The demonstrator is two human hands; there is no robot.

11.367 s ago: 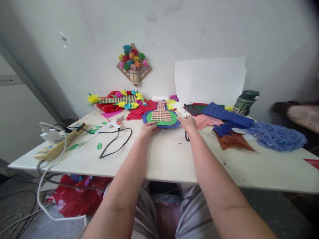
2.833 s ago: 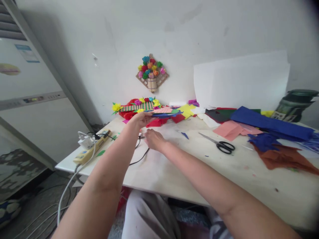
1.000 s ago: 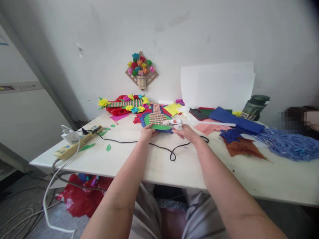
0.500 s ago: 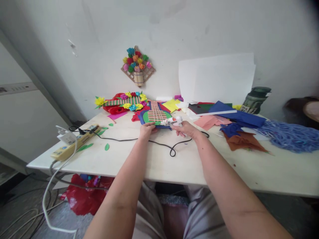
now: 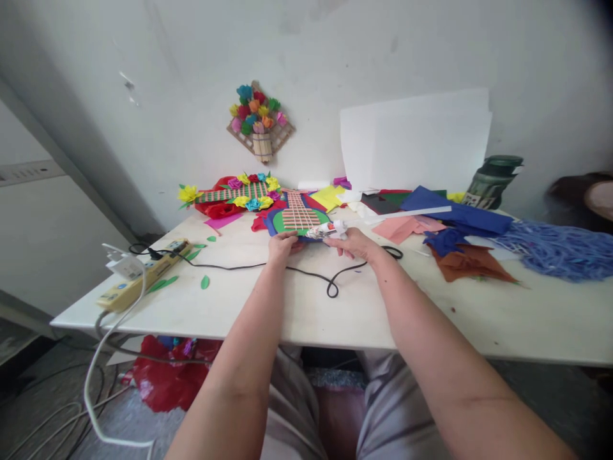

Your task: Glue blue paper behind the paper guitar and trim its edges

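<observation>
My left hand (image 5: 282, 246) holds the near edge of a paper craft (image 5: 294, 219): a blue and green round base with pink woven strips, tilted up off the white table (image 5: 268, 306). My right hand (image 5: 354, 243) grips a white glue gun (image 5: 328, 230) whose nozzle points left at the craft's near edge. The gun's black cord (image 5: 330, 281) loops over the table in front of my hands and runs left to a yellow power strip (image 5: 138, 281).
Loose coloured paper sheets (image 5: 454, 220) and blue shredded strips (image 5: 550, 252) cover the right. A flower-decorated strip craft (image 5: 234, 193) lies at the back left, a flower basket (image 5: 258, 124) hangs on the wall, white sheets (image 5: 414, 140) lean there, and a dark jar (image 5: 491, 182) stands nearby. Green paper leaves (image 5: 205, 282) dot the left.
My right hand, empty near the cord 2.8 s ago, now holds the glue gun. Over the last second the gun's nozzle moved in against the craft's near edge.
</observation>
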